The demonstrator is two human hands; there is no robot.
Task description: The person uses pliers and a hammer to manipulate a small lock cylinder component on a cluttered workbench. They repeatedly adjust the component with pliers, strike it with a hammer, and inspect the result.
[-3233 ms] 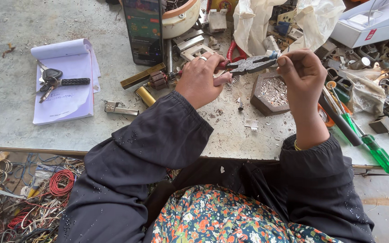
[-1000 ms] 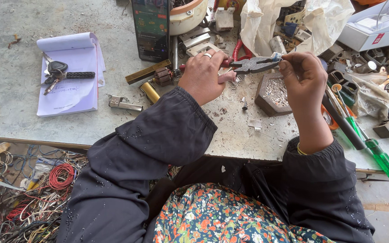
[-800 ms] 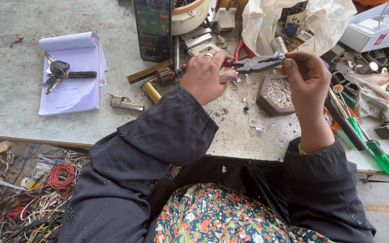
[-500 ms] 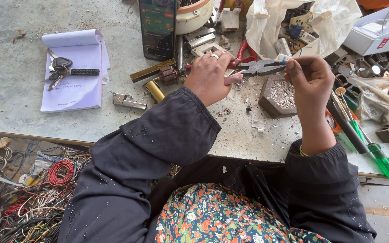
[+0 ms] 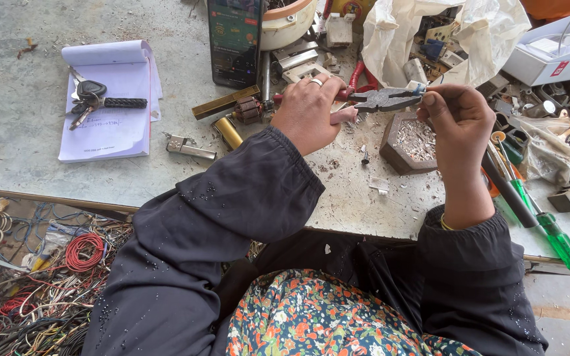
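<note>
My left hand (image 5: 311, 112), a ring on one finger, grips the red handles of a pair of pliers (image 5: 384, 99) whose grey jaws point right. My right hand (image 5: 460, 125) pinches a small part at the tip of the jaws; the part itself is too small to make out. Both hands hover above a hexagonal brown tray (image 5: 409, 142) filled with small metal bits. A small screw (image 5: 364, 157) lies on the worktop beside the tray.
A notepad (image 5: 110, 99) with a bunch of keys (image 5: 94, 99) lies at the left. A phone (image 5: 234, 39) stands upright at the back. Green-handled screwdrivers (image 5: 549, 231) lie at the right, a white plastic bag (image 5: 456, 33) behind. Tangled wires (image 5: 41, 283) fill the floor lower left.
The view has shifted slightly; both hands keep their hold on the pliers and the small part, almost unmoved over the tray.
</note>
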